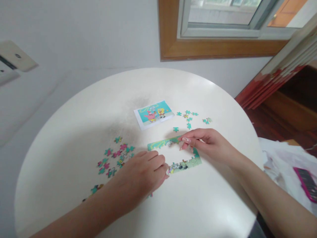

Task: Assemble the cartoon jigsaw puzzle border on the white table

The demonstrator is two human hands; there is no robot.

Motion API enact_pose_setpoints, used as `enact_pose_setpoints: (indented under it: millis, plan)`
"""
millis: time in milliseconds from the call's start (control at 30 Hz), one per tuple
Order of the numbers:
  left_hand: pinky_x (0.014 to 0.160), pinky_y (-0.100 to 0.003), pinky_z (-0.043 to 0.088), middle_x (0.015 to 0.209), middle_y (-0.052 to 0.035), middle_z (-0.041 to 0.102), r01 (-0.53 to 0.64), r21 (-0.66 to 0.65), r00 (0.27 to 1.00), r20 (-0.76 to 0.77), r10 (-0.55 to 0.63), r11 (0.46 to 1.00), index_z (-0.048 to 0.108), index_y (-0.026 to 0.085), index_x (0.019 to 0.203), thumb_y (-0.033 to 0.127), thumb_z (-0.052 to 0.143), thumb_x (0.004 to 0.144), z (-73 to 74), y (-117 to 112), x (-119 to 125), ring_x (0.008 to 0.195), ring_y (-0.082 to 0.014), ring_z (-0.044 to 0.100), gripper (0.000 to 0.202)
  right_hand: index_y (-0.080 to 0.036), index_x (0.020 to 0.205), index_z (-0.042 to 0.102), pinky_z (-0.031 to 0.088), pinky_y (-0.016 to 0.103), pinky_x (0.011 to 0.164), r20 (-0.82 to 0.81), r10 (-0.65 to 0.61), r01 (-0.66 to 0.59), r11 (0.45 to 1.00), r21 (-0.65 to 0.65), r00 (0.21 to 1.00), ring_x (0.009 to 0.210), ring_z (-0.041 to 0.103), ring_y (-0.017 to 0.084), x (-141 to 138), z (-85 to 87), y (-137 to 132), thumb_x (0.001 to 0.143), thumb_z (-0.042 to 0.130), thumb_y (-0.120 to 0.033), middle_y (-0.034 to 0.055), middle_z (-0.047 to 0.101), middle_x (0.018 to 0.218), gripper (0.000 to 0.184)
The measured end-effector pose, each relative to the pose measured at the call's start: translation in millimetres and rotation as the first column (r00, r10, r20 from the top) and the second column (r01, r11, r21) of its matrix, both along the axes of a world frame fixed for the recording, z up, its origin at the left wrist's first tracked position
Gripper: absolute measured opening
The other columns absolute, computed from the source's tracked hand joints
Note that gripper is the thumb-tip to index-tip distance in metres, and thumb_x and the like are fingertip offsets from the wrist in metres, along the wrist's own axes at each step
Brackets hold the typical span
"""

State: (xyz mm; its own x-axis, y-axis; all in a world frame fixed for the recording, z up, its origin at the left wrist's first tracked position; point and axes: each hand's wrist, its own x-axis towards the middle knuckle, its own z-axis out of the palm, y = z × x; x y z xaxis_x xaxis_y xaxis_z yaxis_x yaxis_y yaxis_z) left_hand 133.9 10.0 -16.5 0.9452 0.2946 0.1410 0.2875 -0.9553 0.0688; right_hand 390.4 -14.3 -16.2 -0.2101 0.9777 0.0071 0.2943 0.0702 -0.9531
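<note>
A partly assembled jigsaw puzzle [194, 162] lies on the white round table, its border joined around a bare middle. My left hand [148, 168] is curled over the puzzle's lower left corner, fingertips down at its edge and hiding that part. Whatever its fingers hold is hidden. Above the puzzle's upper right side, my right hand [206, 142] has thumb and forefinger pinched together. Anything between them is too small to make out. Loose puzzle pieces [122, 147] are scattered left of my left hand, some partly covered by the forearm.
Behind the puzzle lies a picture sheet [155, 114] of cartoon characters. More loose pieces [189, 119] sit to its right. The table [74, 132] meets a wall below a wood-framed window [170, 49]. At right are a curtain [272, 79] and a pink-edged phone [307, 183].
</note>
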Motion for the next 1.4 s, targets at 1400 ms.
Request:
enact_pose_setpoints:
  millis: [1400]
  plan:
    - [0.085, -0.034, 0.047, 0.103, -0.0066, 0.064, -0.168, 0.091, 0.946, 0.296, 0.134, 0.982, 0.055, 0.014, 0.126, 0.027, 0.045, 0.103, 2.6, 14, -4, 0.094, -0.0206, 0.062, 0.028, -0.022, 0.085, 0.080, 0.038, 0.039, 0.080, 0.674, -0.537, 0.304, 0.843, 0.443, 0.507, 0.087, 0.053, 0.026, 69, -27.6, 49, 0.091, 0.064, -0.034, 0.0110, 0.069, 0.091, 0.021]
